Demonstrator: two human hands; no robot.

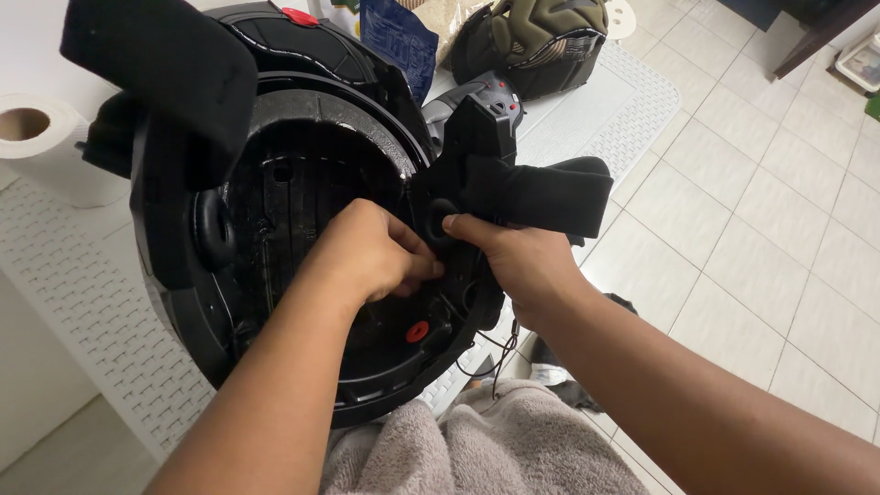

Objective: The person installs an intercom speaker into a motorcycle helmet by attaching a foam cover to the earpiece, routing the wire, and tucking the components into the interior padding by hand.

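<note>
A black motorcycle helmet [229, 302] lies upside down before me, its bare inner shell facing up. My left hand [371, 252] reaches inside it, fingers pinched at the right inner wall, just above a small red snap [417, 331]. My right hand [513, 252] grips a black cheek pad [536, 192] at the helmet's right rim, thumb pressed near a round black fitting [443, 218]. A second black pad [160, 78] sticks up at the upper left rim.
The helmet rests on a white perforated table [82, 293] and a grey towel [477, 449]. A paper roll [41, 142] stands at left. A second dark helmet [541, 46] and a blue packet [399, 41] lie behind. White floor tiles [761, 211] spread right.
</note>
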